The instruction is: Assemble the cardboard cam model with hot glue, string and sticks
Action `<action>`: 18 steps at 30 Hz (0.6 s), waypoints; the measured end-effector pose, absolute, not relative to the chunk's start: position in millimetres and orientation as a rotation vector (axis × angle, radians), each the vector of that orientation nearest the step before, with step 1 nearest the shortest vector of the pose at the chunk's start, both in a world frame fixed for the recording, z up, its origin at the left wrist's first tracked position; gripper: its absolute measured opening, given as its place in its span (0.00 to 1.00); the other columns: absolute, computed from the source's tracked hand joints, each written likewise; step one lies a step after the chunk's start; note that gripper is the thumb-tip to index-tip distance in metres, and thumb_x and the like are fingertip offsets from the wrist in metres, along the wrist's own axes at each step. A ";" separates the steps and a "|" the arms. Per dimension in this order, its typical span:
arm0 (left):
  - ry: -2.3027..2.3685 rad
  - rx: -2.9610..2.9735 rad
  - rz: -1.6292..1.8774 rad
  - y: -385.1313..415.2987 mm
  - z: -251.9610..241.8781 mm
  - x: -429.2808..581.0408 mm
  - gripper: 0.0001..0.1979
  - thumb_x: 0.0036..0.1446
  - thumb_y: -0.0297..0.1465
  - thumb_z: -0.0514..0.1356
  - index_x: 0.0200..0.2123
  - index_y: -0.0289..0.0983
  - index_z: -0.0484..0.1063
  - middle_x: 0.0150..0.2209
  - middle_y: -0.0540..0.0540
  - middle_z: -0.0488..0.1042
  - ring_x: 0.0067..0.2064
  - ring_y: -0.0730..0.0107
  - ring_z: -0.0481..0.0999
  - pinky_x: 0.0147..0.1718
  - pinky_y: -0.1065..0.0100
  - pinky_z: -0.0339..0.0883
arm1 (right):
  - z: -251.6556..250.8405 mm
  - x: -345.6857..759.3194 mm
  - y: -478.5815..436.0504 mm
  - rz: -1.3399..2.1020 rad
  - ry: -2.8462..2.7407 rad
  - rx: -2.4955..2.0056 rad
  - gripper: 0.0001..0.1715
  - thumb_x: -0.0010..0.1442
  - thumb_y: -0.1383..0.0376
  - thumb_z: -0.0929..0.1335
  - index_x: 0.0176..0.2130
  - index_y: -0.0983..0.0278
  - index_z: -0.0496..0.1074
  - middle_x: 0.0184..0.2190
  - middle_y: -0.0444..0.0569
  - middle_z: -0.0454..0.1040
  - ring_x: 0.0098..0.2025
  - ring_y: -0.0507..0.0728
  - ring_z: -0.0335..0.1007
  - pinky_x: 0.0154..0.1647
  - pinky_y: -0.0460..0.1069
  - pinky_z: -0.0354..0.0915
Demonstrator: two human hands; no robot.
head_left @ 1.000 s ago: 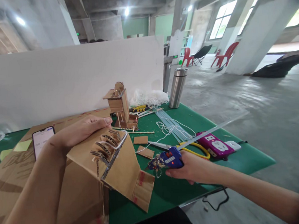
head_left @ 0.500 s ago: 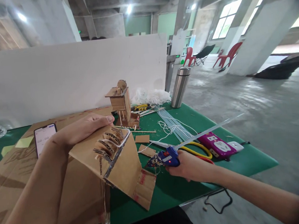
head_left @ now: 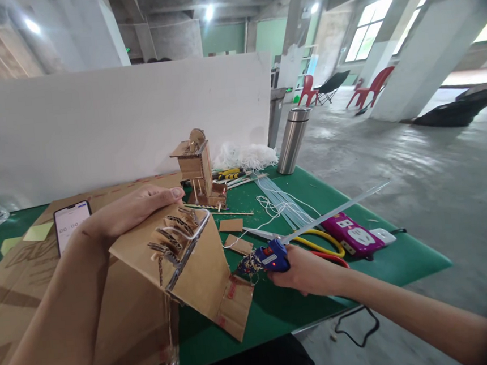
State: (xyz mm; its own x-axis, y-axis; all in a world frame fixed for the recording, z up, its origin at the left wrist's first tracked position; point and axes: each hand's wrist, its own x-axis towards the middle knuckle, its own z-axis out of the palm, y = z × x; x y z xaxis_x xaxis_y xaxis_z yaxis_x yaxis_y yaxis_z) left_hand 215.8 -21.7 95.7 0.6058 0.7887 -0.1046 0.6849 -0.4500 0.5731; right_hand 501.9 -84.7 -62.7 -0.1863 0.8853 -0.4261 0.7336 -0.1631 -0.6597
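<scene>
My left hand (head_left: 160, 200) grips the far edge of a folded cardboard model (head_left: 202, 271), which is tilted toward me. Upright corrugated pieces and a loop of white cord stand on its top face, and grey glue runs along the fold. A cardboard flap (head_left: 236, 305) hangs off its lower right end. Closed round the handle of a blue glue gun (head_left: 271, 258) is my right hand (head_left: 304, 271). A long clear glue stick (head_left: 335, 213) juts from the gun's back. The gun's nozzle points left, close to the flap; whether it touches cannot be made out.
Behind the model stands a cardboard tower (head_left: 195, 167). A steel flask (head_left: 294, 141), a purple power strip (head_left: 353, 235), spare glue sticks (head_left: 281, 199), scissors (head_left: 325, 243) and white string lie on the right of the green table (head_left: 416, 258). At left are a phone (head_left: 73, 223) and cardboard sheet (head_left: 36, 297).
Almost nothing differs. The glue gun and my right hand have shifted very slightly left, along with the whole view; both hands keep their holds.
</scene>
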 end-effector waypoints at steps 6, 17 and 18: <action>1.155 2.264 0.254 -22.8 94.9 216.1 0.23 0.63 0.45 0.43 0.29 0.37 0.69 0.33 0.48 0.75 0.36 0.68 0.71 0.41 0.68 0.62 | -60.4 501.7 -84.8 1.286 -1.925 -1.857 0.08 0.51 0.65 0.68 0.30 0.61 0.62 0.17 0.37 0.66 0.15 0.48 0.63 0.11 0.40 0.58; 1.169 2.261 0.252 -23.6 95.7 216.3 0.23 0.63 0.45 0.43 0.30 0.37 0.70 0.32 0.48 0.77 0.36 0.68 0.72 0.40 0.69 0.64 | -59.4 503.6 -84.2 1.263 -1.918 -1.916 0.08 0.51 0.65 0.68 0.30 0.61 0.63 0.17 0.39 0.67 0.15 0.49 0.64 0.11 0.41 0.58; 1.173 2.264 0.247 -23.7 95.9 216.7 0.24 0.63 0.45 0.43 0.30 0.37 0.70 0.32 0.47 0.77 0.36 0.68 0.73 0.40 0.69 0.64 | -59.3 504.1 -84.4 1.266 -1.922 -1.912 0.08 0.51 0.65 0.68 0.30 0.61 0.63 0.17 0.39 0.67 0.15 0.49 0.64 0.11 0.41 0.58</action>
State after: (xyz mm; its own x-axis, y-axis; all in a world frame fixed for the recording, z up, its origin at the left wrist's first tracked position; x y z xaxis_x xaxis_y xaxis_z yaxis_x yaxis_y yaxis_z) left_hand 216.7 -23.7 95.9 0.5978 0.7961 -0.0941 0.6903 -0.4515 0.5653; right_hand 504.1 -84.4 -59.3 -0.1767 0.8795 -0.4419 0.7534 -0.1681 -0.6357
